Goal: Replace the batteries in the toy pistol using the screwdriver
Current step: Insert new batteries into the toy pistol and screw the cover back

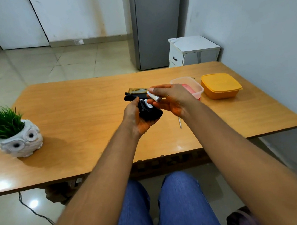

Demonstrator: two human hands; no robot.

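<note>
Toy pistol (144, 103) cradled in my left hand (135, 119) above the table (73, 106), fingers curled round the grip, battery bay facing up, two cells seated. Right hand (170, 98) pinches a battery (153, 97) just right of the bay, long axis slanting toward it. Screwdriver (180, 123) lies near the pistol, on its right.

Black toy pistol (148, 110), compartment open; white battery (153, 97) above.
</note>
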